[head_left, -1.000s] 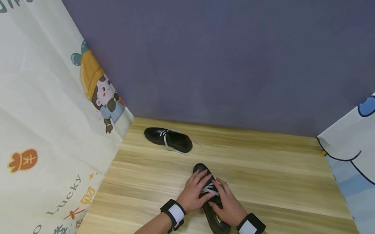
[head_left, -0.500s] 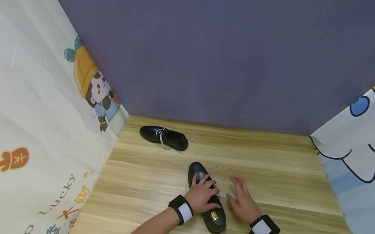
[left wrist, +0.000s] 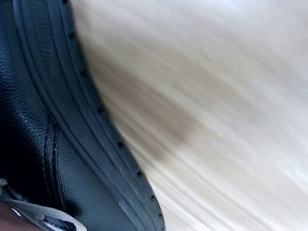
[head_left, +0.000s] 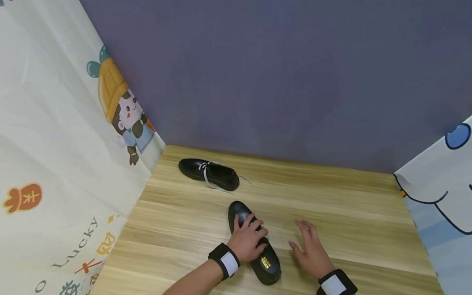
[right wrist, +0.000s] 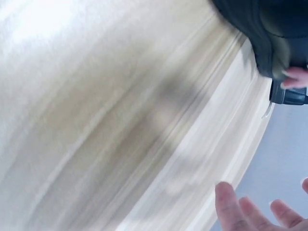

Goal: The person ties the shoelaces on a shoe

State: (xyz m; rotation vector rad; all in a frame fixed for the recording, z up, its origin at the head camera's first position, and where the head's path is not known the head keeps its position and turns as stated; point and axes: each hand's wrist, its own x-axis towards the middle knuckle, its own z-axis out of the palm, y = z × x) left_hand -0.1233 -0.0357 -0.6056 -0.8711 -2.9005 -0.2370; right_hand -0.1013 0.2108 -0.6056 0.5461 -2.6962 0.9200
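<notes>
A black lace-up shoe (head_left: pixel 269 268), its toe pointing to the far left, has yellow lettering on the insole. My left hand (head_left: pixel 247 242) lies across its middle and grips it, hiding most of the laces. In the left wrist view the shoe's ridged sole edge and stitched leather (left wrist: pixel 77 168) fill the left side, with a pale lace (left wrist: pixel 45 211) at the bottom corner. To the right of the shoe, my right hand (head_left: pixel 312 252) is apart from it, fingers relaxed and holding nothing. In the right wrist view its fingers (right wrist: pixel 231 207) show at the lower right.
Another black shoe (head_left: pixel 209 174) lies on its own farther back left, with loose white laces trailing on the wooden surface (head_left: pixel 339 205). A dark grey-blue panel (head_left: pixel 265 76) stands behind. Printed cloths hang at the left (head_left: pixel 56 130) and right (head_left: pixel 458 195).
My right hand has left the laces and moved right, away from the shoe. The left hand has shifted over the shoe's middle, and the shoe has slid slightly left.
</notes>
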